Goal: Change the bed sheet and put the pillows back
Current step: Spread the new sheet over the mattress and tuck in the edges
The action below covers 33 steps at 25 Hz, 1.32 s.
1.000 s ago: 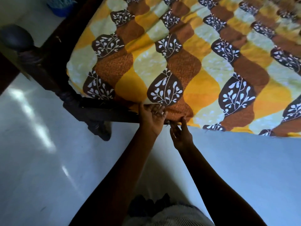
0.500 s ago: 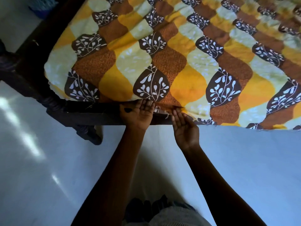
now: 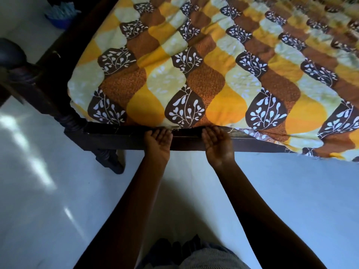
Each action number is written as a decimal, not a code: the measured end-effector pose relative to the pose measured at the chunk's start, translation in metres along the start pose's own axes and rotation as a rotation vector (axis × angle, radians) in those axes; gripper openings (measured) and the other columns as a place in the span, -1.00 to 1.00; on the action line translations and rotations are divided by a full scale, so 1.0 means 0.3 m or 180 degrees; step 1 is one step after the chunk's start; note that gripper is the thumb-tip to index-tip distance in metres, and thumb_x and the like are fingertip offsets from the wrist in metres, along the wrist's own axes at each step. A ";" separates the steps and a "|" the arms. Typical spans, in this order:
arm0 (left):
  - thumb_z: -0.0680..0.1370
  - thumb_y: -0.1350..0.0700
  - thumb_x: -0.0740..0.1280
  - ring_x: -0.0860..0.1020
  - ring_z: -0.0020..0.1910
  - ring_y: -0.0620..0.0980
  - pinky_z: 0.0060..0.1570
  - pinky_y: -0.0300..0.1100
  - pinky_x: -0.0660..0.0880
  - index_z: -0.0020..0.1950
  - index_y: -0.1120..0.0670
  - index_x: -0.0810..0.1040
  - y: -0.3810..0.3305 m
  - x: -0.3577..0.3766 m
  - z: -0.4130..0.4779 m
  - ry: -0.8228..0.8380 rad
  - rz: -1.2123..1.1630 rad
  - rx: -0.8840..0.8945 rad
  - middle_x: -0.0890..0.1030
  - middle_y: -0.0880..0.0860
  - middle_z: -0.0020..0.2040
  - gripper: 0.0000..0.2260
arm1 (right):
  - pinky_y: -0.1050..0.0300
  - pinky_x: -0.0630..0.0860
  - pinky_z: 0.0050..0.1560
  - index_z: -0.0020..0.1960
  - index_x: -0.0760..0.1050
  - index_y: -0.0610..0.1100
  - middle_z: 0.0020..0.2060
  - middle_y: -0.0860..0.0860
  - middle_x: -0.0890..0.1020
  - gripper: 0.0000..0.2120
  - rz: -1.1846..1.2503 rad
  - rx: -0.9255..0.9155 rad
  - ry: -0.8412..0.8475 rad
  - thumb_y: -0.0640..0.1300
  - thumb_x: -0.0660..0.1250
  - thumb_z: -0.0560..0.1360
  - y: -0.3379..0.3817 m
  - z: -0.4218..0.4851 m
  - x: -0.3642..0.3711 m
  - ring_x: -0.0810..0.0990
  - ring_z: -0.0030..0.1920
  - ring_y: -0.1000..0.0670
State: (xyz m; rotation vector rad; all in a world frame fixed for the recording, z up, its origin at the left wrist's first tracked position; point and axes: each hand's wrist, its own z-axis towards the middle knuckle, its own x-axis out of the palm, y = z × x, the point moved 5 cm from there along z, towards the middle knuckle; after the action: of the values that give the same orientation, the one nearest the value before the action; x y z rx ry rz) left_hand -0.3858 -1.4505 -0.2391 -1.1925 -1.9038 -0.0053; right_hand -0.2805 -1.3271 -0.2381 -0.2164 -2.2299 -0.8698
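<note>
Both hands are at the bed's near edge, about frame centre. Left hand (image 3: 158, 141) and right hand (image 3: 218, 144) are palm-up, side by side but apart. Fingers are straight and pushed in under the hem of the bed sheet (image 3: 194, 84), above the dark side rail (image 3: 116, 137).

Grip: both flat-fingered, nothing pinched. Fingertips are hidden under the cloth.

The sheet covers the mattress from 9 o'clock round to 3. The corner at 9, by the bedpost (image 3: 11, 55), looks tucked. The loose hem (image 3: 330, 150) at 3 o'clock hangs over the rail. No pillows in view.

My read: mid-tuck, pillows still to come.

Risks:
- Flat fingers give no hold on the cloth, so pulling them out could drag the tucked hem back with them.
- Ridges run across the top toward 1 o'clock. Tucking hard here may lock them in or pull the 9 o'clock corner loose.
- There's a frayed thread at the hem between the hands. A snag on the rail could tear it.
- The rail-to-mattress gap is tight, so knuckles could get pinched.
</note>
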 end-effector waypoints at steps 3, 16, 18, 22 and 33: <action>0.61 -0.11 0.07 0.54 0.11 0.16 0.18 0.00 0.45 0.27 0.23 0.36 0.004 -0.028 -0.037 0.0164 -0.0518 0.0082 0.52 0.24 0.06 -0.55 | 0.07 0.46 0.23 0.33 0.35 -0.22 0.22 -0.16 0.51 -0.64 -0.0065 0.0156 0.0161 -0.06 0.10 0.61 -0.046 -0.043 0.002 0.51 0.22 -0.10; 0.62 -0.11 0.01 0.42 0.24 0.12 0.24 -0.02 0.37 0.40 0.15 0.33 0.050 0.167 0.048 0.0453 -0.0554 -0.0024 0.39 0.17 0.39 -0.52 | 0.07 0.46 0.19 0.34 0.37 -0.16 0.22 -0.12 0.52 -0.60 -0.0349 -0.0109 0.0031 0.03 0.07 0.61 0.006 -0.035 -0.047 0.53 0.18 -0.07; 0.62 -0.01 0.07 0.42 0.27 0.11 0.21 -0.02 0.38 0.39 0.16 0.33 0.056 0.090 -0.018 0.0209 -0.0240 -0.0147 0.39 0.15 0.37 -0.60 | 0.09 0.53 0.09 0.24 0.45 -0.14 0.10 -0.10 0.59 -0.71 -0.0379 -0.0193 -0.0131 -0.06 0.16 0.58 0.020 -0.048 -0.082 0.58 0.09 -0.04; 0.63 0.08 0.08 0.48 0.21 0.07 0.16 -0.02 0.42 0.29 0.15 0.43 0.132 0.024 -0.080 0.0330 0.0163 -0.0372 0.49 0.12 0.27 -0.69 | 0.19 0.61 -0.18 0.19 0.50 -0.14 -0.02 -0.07 0.62 -0.77 -0.0491 -0.0190 -0.0506 -0.15 0.23 0.56 0.070 -0.070 -0.201 0.61 -0.02 -0.01; 0.60 0.14 0.18 0.60 -0.03 0.01 -0.03 -0.12 0.56 0.02 0.16 0.55 0.810 0.353 -0.159 0.0602 0.1064 -0.0808 0.61 0.11 0.04 -0.83 | 0.06 0.44 0.20 0.31 0.36 -0.06 0.16 -0.09 0.50 -0.56 0.0365 -0.0447 -0.0736 0.11 0.26 0.51 0.561 0.082 -0.597 0.52 0.11 -0.03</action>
State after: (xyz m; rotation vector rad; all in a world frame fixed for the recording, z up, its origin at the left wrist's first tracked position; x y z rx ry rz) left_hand -0.1938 -1.2615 -0.2390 -1.6114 -1.5542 -0.1778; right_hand -0.0990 -1.1662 -0.2846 -0.5297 -2.3416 -0.9811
